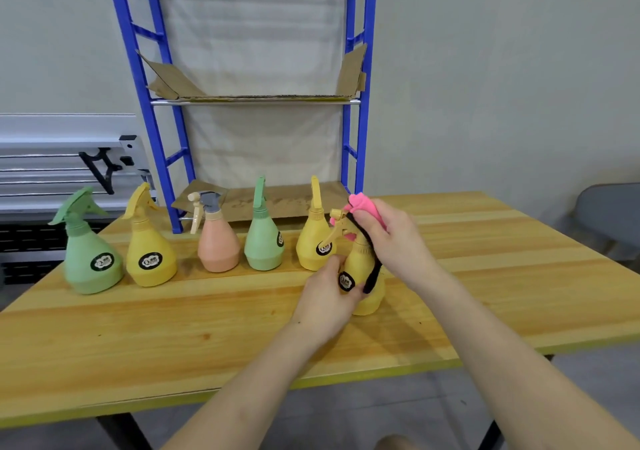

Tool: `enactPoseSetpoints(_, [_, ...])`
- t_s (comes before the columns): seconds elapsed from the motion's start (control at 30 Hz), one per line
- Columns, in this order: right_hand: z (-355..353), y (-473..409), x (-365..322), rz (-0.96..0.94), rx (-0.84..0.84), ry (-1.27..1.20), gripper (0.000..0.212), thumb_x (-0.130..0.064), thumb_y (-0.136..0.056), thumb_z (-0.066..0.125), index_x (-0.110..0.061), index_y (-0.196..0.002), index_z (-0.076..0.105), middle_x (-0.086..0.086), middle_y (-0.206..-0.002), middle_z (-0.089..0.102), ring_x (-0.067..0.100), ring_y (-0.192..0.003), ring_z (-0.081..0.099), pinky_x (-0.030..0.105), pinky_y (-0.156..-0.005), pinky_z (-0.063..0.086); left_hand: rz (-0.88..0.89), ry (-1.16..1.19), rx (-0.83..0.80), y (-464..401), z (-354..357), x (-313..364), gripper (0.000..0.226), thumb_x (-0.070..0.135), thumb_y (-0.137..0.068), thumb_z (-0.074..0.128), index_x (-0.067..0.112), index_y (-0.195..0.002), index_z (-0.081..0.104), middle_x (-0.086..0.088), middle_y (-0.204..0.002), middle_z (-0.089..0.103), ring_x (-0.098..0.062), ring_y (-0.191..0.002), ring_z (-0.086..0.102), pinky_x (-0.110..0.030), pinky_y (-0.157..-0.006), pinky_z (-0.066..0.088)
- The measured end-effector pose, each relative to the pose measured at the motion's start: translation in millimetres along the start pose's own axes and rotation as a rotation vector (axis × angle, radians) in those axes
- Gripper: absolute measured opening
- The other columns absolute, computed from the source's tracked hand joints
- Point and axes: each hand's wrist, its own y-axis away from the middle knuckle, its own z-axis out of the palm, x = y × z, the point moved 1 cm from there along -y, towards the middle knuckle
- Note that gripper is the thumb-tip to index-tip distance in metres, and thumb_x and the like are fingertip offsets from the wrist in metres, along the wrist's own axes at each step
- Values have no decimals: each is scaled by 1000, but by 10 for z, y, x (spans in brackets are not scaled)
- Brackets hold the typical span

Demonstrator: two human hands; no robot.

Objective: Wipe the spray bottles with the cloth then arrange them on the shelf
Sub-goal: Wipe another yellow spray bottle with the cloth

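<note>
- The left hand [327, 297] grips the lower body of a yellow spray bottle [363, 276], fingers curled round it beside the black label, steadying it just above or on the table [242, 338] — contact with the wood cannot be told.
- The right hand [388, 238] holds a pink cloth [363, 205] bunched in its fingers and pressed over the top of that bottle's head; a dark edge of the cloth hangs down the bottle's right side.
- Step in hand, as I judge it: wiping — the first bottle is being cleaned at the nozzle and trigger.
- Behind the hands stand five more bottles in a row across the table: a yellow one [313, 238] just beside the held bottle, then a green one [264, 238], a peach one [218, 241], another yellow one [149, 252] and a large green one [90, 259] at the far left.
- Farthest back, the blue shelf [362, 103] rises at the table's rear edge; its cardboard-lined levels hold no bottles, so arranging has not begun.
- The next move likely calls for drawing the cloth down over the body, then lifting the bottle past the row — without knocking its near neighbour — to the shelf.
</note>
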Motion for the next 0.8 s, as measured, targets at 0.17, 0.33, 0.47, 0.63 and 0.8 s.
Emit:
enactPoseSetpoints(0.17, [-227, 69, 15, 71, -105, -346, 35, -29, -116, 40, -18, -126, 72, -2, -114, 79, 17, -99, 74, 31, -82, 56, -34, 35, -79, -34, 9, -79, 64, 49, -90, 72, 28, -145, 48, 11, -126, 66, -11, -114, 61, -23, -93, 50])
enactPoseSetpoints(0.33, [-289, 158, 51, 119, -71, -410, 33, -31, -114, 44, -19, -131, 70, -3, -118, 79, 10, -99, 74, 24, -79, 56, -76, 80, -132, -136, -42, -161, 72, 46, -92, 70, 36, -155, 37, 6, -134, 38, -17, -133, 39, -35, -119, 32])
enactPoseSetpoints(0.47, [-298, 176, 7, 104, -94, -446, 32, -31, -114, 46, -24, -127, 74, 0, -119, 79, 15, -102, 73, 29, -83, 59, -57, 116, 26, -125, 51, -89, 67, 37, -89, 72, 33, -146, 38, 8, -129, 35, -15, -131, 37, -34, -111, 37])
enactPoseSetpoints(0.63, [-338, 160, 17, 108, -106, -376, 31, -33, -114, 47, -23, -128, 73, 1, -120, 78, 13, -106, 72, 29, -87, 56, -72, 72, 203, -137, 179, 66, 64, 60, -79, 77, 30, -122, 42, 7, -120, 41, -15, -116, 37, -32, -97, 37])
enactPoseSetpoints(0.8, [-458, 83, 113, 165, 55, -374, 21, -22, -113, 48, -20, -123, 66, -10, -106, 74, 2, -98, 69, 22, -88, 50, -55, 26, 175, -134, 90, 25, 61, 42, -90, 66, 25, -145, 48, 5, -127, 42, -19, -124, 34, -41, -111, 36])
